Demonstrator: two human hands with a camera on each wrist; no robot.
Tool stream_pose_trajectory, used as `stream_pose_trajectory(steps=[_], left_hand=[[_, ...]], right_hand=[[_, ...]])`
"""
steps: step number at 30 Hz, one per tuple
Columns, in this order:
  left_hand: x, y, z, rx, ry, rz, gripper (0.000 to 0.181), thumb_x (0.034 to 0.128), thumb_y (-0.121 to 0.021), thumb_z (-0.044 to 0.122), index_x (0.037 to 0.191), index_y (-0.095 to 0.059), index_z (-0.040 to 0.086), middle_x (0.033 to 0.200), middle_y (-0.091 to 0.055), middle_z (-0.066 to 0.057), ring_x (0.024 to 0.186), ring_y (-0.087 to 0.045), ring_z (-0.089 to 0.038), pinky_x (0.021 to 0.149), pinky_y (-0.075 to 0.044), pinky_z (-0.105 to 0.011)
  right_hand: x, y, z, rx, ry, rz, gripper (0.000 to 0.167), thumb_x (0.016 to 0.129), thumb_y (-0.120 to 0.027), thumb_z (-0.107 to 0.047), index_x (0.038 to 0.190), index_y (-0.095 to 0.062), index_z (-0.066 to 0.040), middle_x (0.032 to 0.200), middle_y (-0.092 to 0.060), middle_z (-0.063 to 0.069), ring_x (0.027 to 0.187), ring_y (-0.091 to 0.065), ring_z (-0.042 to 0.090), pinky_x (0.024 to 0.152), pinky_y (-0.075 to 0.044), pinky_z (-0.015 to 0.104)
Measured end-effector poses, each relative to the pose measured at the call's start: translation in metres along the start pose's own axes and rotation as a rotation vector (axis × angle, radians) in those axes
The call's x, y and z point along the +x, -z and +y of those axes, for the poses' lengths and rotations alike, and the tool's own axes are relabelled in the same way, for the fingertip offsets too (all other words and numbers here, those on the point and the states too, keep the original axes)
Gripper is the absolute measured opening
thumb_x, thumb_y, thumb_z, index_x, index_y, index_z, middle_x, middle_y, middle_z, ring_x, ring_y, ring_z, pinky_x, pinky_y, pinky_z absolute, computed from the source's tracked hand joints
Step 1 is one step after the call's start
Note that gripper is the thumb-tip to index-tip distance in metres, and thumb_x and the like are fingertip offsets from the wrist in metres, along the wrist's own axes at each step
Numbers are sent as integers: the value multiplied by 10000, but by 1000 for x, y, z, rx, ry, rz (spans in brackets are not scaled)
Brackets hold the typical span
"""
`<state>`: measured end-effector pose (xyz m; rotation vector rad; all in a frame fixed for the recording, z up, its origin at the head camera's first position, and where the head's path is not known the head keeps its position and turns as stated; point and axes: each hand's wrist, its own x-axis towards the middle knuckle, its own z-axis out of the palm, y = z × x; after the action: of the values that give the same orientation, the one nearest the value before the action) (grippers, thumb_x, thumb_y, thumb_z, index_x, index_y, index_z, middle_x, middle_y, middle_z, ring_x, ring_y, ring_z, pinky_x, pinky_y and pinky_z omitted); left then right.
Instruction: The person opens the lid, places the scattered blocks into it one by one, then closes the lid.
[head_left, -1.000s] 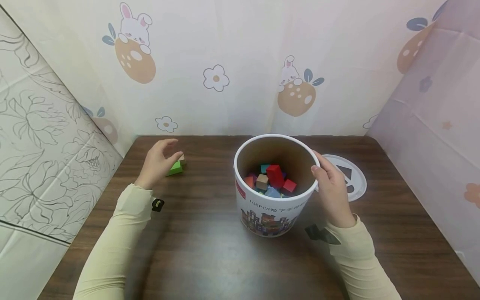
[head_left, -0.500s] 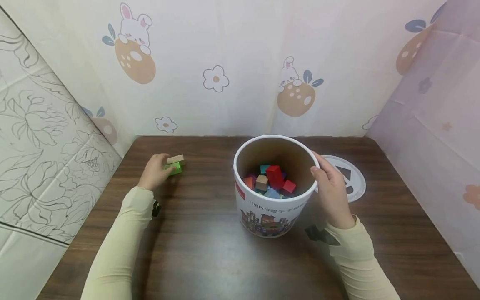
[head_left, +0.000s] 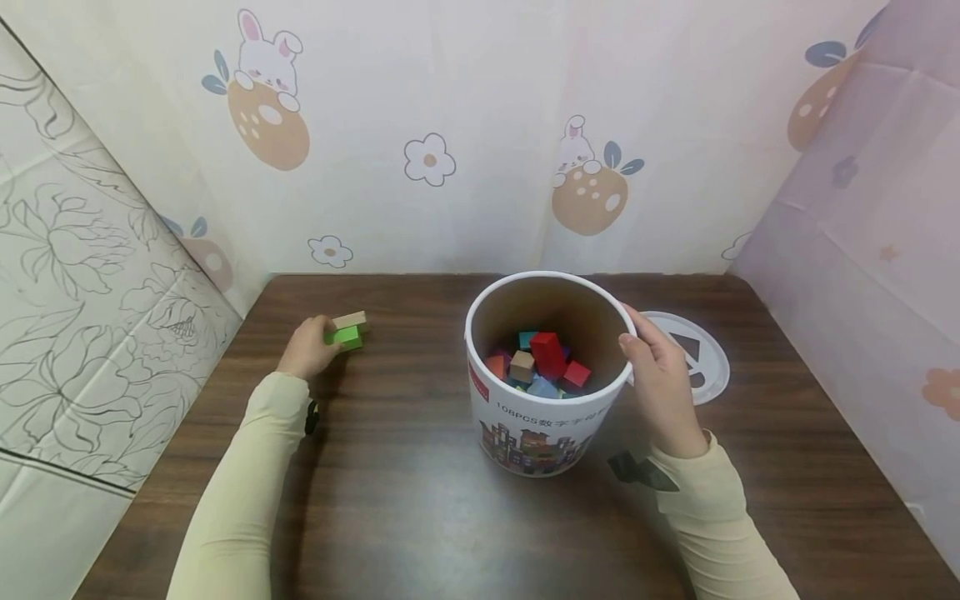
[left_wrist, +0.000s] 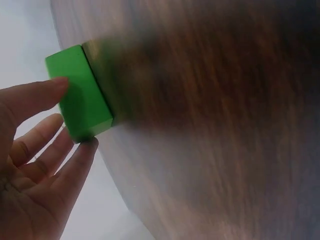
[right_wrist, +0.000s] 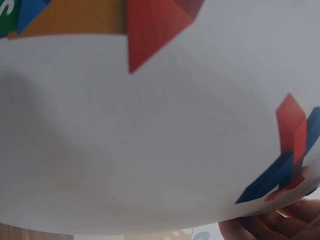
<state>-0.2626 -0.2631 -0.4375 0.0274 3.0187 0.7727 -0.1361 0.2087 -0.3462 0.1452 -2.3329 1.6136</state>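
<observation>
At the table's left side my left hand (head_left: 308, 348) pinches a green block (head_left: 348, 337). The left wrist view shows the thumb on the face of the green block (left_wrist: 82, 95) and a fingertip at its lower end. Just behind it lies a plain wooden block (head_left: 350, 320). My right hand (head_left: 660, 375) grips the rim of a white printed bucket (head_left: 525, 417), thumb near the rim and fingers outside. Inside the bucket are several coloured blocks, among them a tall red block (head_left: 548, 355) and a wooden cube (head_left: 522, 367). Mostly bucket wall (right_wrist: 150, 140) fills the right wrist view.
A white lid (head_left: 716, 367) with dark cut-outs lies on the brown table (head_left: 420, 517), right of the bucket and partly behind the right hand. A patterned cloth wall (head_left: 465, 217) rises at the table's back edge, with more sheets at both sides.
My left hand has come down onto the green block, its fingers closing around it. The wooden block behind is now in fuller view. My right hand keeps its grip on the bucket.
</observation>
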Motion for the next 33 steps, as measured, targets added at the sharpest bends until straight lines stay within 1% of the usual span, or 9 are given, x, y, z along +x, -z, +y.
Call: stream_pose_trajectory(steps=[4,10,14,18,21,24,29,33], left_hand=[[0,2,0,11,3,-13,412,902,-635,90,1233,-531,-133,1271,-524,-345,1171,-519,-463,1005,-421,-563],[0,2,-6,2,-20,-29,415,909,-635,105,1234,-549,-138,1266,-541,-336,1145,-532,-443,976,-436,-556],[-2,3,-9,-3,-28,-36,415,926,-631,121,1247,-553,-130,1252,-558,-319,1118,-547,-420,946,-456,-543],[-4,6,-5,-10,-32,-25,404,942,-623,137,1250,-557,-116,1239,-567,-308,1107,-555,-409,933,-466,-536],[-6,10,2,-21,-50,-13,397,949,-618,151,1252,-563,-99,1235,-575,-297,1096,-566,-401,919,-476,-529],[-9,16,12,-43,-84,-4,390,952,-619,158,1256,-571,-83,1221,-592,-282,1068,-584,-383,888,-495,-509],[-14,27,36,-76,-166,29,346,952,-632,153,1223,-599,-58,1163,-618,-238,1006,-595,-338,844,-508,-478],[-17,36,60,-106,-234,82,328,947,-644,166,1207,-617,-32,1168,-620,-209,1029,-590,-336,869,-505,-490]], right_hand=[[0,1,0,-1,-2,-3,421,1038,-418,-209,1453,-485,-182,1465,-517,59,1293,-510,233,958,-483,189],[0,1,0,10,-8,-7,422,1037,-415,-209,1453,-485,-200,1464,-519,46,1280,-512,210,958,-486,195],[0,1,-1,7,-13,-9,423,1037,-413,-213,1454,-483,-203,1465,-518,42,1283,-509,213,976,-489,238],[0,1,-1,-2,-14,-8,423,1038,-410,-215,1454,-483,-199,1464,-518,41,1294,-507,234,996,-486,287],[1,1,-2,-4,-17,-8,423,1039,-408,-217,1455,-482,-198,1466,-517,39,1303,-505,245,1002,-482,318],[1,1,-2,-4,-21,-8,424,1039,-406,-223,1456,-481,-201,1472,-512,38,1313,-500,254,1005,-477,351],[1,1,-2,-2,-23,-12,425,1039,-407,-223,1457,-479,-210,1472,-512,31,1315,-498,260,1000,-470,395],[1,1,-2,5,-28,-12,425,1039,-406,-220,1458,-477,-205,1473,-510,33,1314,-497,257,1011,-464,407]])
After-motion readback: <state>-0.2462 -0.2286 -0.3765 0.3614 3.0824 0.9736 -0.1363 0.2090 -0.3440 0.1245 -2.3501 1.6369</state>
